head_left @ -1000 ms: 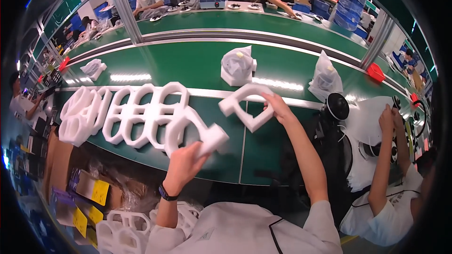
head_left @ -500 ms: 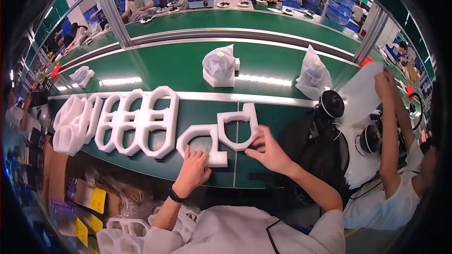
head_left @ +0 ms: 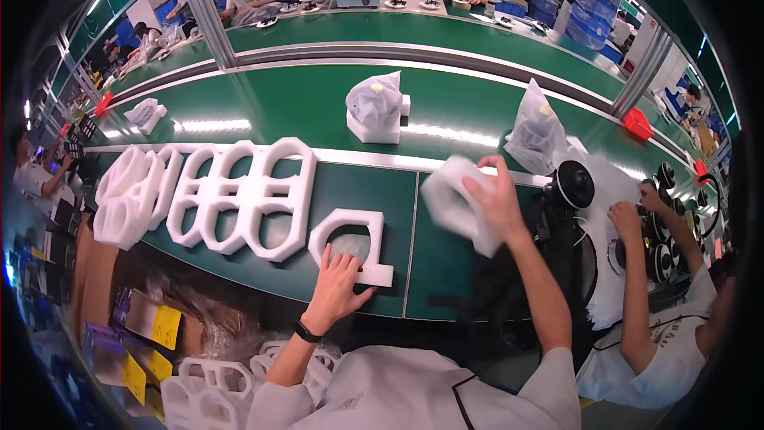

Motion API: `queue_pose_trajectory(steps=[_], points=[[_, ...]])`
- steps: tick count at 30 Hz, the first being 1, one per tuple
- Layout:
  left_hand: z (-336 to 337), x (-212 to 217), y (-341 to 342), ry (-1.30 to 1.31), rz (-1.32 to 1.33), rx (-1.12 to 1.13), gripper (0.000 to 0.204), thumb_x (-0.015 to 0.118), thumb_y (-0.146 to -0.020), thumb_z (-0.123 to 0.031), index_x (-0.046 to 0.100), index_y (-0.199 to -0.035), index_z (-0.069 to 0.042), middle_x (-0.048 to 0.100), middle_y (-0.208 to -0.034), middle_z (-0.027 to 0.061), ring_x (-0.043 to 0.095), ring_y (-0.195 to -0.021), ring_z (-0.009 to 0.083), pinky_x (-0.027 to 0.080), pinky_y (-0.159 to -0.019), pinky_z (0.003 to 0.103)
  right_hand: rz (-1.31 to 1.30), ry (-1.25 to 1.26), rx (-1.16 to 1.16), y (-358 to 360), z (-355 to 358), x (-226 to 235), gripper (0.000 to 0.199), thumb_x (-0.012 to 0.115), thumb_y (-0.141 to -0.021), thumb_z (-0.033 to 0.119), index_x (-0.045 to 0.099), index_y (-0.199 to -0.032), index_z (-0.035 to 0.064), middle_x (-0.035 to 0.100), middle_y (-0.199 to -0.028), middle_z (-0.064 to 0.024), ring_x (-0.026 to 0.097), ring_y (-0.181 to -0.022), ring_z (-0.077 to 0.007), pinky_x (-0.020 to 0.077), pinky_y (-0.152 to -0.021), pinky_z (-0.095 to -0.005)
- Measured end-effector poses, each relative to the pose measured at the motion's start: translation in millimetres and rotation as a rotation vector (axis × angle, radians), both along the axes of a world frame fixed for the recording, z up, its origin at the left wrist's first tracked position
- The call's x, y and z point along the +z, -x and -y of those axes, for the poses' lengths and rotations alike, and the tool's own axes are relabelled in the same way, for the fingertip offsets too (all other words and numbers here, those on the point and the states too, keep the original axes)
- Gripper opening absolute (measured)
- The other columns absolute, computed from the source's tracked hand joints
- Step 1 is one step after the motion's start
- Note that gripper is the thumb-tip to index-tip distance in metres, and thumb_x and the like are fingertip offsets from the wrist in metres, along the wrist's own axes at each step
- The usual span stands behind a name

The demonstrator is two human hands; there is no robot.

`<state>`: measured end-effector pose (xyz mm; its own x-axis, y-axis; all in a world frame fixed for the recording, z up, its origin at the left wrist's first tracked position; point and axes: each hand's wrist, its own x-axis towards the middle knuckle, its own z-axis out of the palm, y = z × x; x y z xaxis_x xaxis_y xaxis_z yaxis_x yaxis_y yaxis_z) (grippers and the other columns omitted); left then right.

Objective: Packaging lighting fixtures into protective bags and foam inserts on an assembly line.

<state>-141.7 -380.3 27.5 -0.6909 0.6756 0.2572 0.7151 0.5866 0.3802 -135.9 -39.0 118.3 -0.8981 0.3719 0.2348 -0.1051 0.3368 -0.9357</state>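
My right hand [head_left: 500, 201] grips a white foam frame [head_left: 452, 205], lifted and tilted over the right part of the green table; motion blurs the foam. My left hand [head_left: 338, 287] is open, fingers stretched out onto the lower edge of a second foam frame [head_left: 320, 232] that lies flat with a large round opening. To its left stand several white foam pieces with paired openings [head_left: 305, 191], in a row. Dark round-headed devices [head_left: 574, 184] and black mesh material lie right of my right hand.
On the green conveyor [head_left: 294, 103] beyond, a bagged item sits in a foam base [head_left: 374, 129], with another bagged item [head_left: 535, 131] farther right. A co-worker's arms [head_left: 634, 247] reach over white sheeting at the right. More foam pieces [head_left: 191, 398] lie low at left, beside cardboard [head_left: 99, 295].
My right hand has taken hold of the right foam frame and lifted it rightward off the table. My left hand stays at the other frame. The co-worker's hands have come down from the raised white sheet.
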Motion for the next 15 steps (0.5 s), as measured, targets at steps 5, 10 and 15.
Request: queue_pose_trajectory(steps=[5,10,15], points=[[-5.7,-2.4,0.6,0.015,0.011,-0.03,0.046,0.082,-0.072,-0.029,0.059,-0.104,-0.004,0.056,-0.094,0.0102,0.057,-0.101,0.031,0.026,-0.118,0.053,0.502,-0.145,0.289,80.4,-47.3,-17.3,0.057,0.066,-0.092,0.052,0.058,-0.112,-0.0013,0.068,-0.091,-0.0147,0.065,-0.08,-0.02,0.0524,-0.077,-0.035],[-8.1,-5.2,-0.2,0.0,0.043,-0.024,0.043,0.082,-0.073,-0.026,0.059,-0.102,-0.004,0.058,-0.092,0.0103,0.058,-0.099,0.0313,0.028,-0.117,0.052,0.189,-0.644,-0.284,98.7,-51.0,-35.9,0.082,0.056,-0.089,0.07,0.053,-0.129,-0.0011,0.069,-0.107,-0.0213,0.069,-0.098,-0.0298,0.0526,-0.088,-0.0397],[-3.2,-1.3,-5.6,0.022,0.061,-0.009,0.039,0.08,-0.074,-0.021,0.058,-0.102,-0.004,0.06,-0.094,0.0108,0.059,-0.099,0.0312,0.031,-0.114,0.052,0.743,-1.006,0.017,46.6,-5.4,-17.8,0.098,0.061,-0.083,0.072,0.044,-0.14,-0.0055,0.056,-0.134,-0.0259,0.061,-0.117,-0.0411,0.0506,-0.097,-0.0478]])
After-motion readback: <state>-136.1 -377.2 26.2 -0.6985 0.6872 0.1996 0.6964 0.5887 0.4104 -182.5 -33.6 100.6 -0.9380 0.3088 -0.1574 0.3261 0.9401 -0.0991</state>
